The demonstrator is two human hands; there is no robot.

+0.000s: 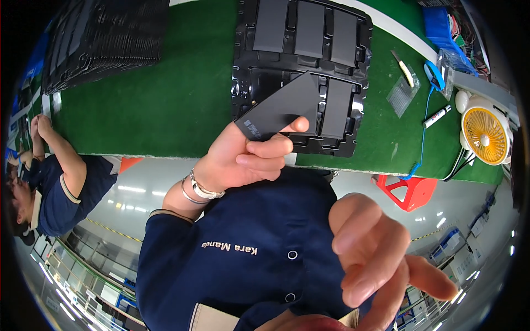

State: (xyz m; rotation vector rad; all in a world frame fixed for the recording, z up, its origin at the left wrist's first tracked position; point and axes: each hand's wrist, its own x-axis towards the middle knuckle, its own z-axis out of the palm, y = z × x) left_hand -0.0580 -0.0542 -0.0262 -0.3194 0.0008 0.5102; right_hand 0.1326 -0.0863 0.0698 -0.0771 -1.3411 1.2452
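The left hand [245,157] has its fingers closed around the near end of a black flat slab [287,102], which slants over the lower row of a black plastic tray [255,62]; the right hand [370,248] is raised close to the camera in front of the navy shirt [248,276], its fingers loosely spread and grasping nothing; the tray lies on the green table [182,110], with three more slabs [310,27] in its upper row and another in the lower right compartment; a tall stack of black trays [105,47] stands to the left; to the right are a cream-handled knife [407,73] beside a clear bubble-wrap piece [403,98], a blue wrist strap [434,76], a white marker [437,117] and a white-and-yellow fan [484,135].
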